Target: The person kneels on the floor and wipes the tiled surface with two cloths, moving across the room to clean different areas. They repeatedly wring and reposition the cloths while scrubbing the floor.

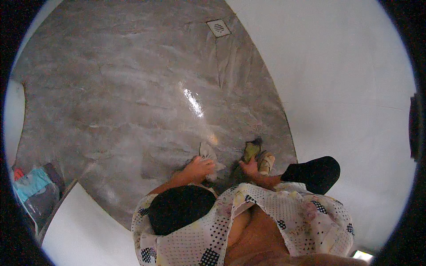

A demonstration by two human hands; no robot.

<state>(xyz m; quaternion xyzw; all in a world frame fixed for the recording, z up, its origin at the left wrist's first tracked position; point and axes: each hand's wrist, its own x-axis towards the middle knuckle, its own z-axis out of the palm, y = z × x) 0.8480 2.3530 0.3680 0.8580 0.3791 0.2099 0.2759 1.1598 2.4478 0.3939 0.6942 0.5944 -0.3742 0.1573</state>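
My left hand (201,166) is low over the floor, fingers bent over a crumpled light grey cloth (208,151). Part of that cloth sticks out beyond the fingers. My right hand (249,166) grips the near end of a small yellow-green item (252,151), too blurred to name surely. A dark patch lies at its far end, touching the floor. Just right of that hand is my foot in a beige strapped sandal (267,163). Black sleeve-like covers (181,209) are around my arms or knees; which of these is unclear.
Grey, marbled flooring (133,99) spreads ahead, with a bright glare spot. A square floor drain (218,28) lies near the white wall (339,83) on the right. At left stand a white panel (86,219) and a clear bag with blue (33,186). Patterned fabric (186,246) covers my lap.
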